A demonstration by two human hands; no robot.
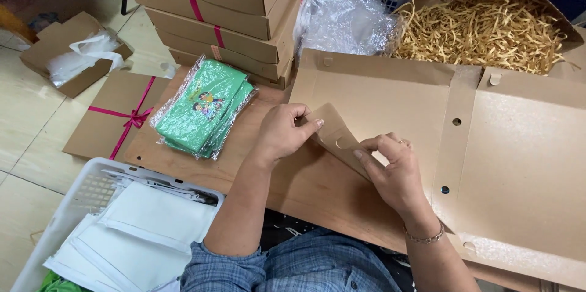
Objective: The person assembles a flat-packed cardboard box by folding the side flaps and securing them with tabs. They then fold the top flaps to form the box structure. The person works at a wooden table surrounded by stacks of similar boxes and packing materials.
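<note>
Centrally, left hand point(282, 133) and right hand point(394, 173) pinching brown cardboard flap point(334, 136), green packets point(204, 109) left, ribboned boxes point(226, 5) behind

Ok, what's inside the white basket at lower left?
The white basket holds a stack of flat white bags or envelopes. A bit of green shows at its near corner. Whatever lies beneath the stack is covered.

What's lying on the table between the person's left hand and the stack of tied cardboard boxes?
In the head view, a pile of green items in clear plastic bags lies between the left hand and the stack of boxes.
</note>
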